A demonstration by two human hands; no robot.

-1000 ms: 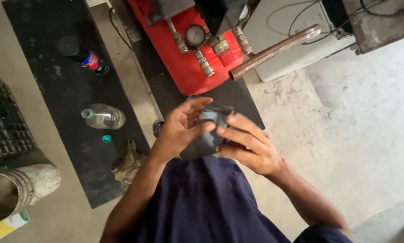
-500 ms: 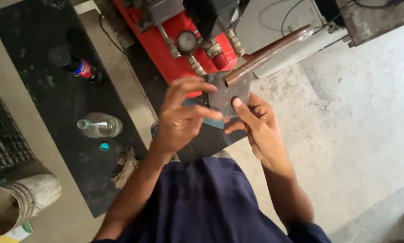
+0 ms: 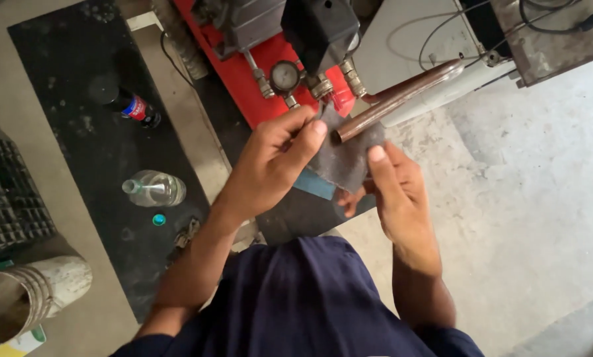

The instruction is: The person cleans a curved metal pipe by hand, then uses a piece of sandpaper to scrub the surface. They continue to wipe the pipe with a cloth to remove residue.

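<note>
We held our forearms raised before our chest. Our left hand pinched the upper edge of a dark abrasive sheet; our right hand gripped its lower side, thumb up. Just beyond lay a brown pipe, then the red compressor.

A small dark grey abrasive sheet was the one thing held. It looked rough and matte, roughly square, with worn, uneven edges, and it hung open and nearly flat, facing the camera, a little above the middle of the view. Its upper corner, at about 11 o'clock, was pinched between fingertips, and its right edge, at 3 o'clock, was gripped by a thumb. The open end of a brown pipe lay across the sheet's top, running away toward 2 o'clock.
</note>
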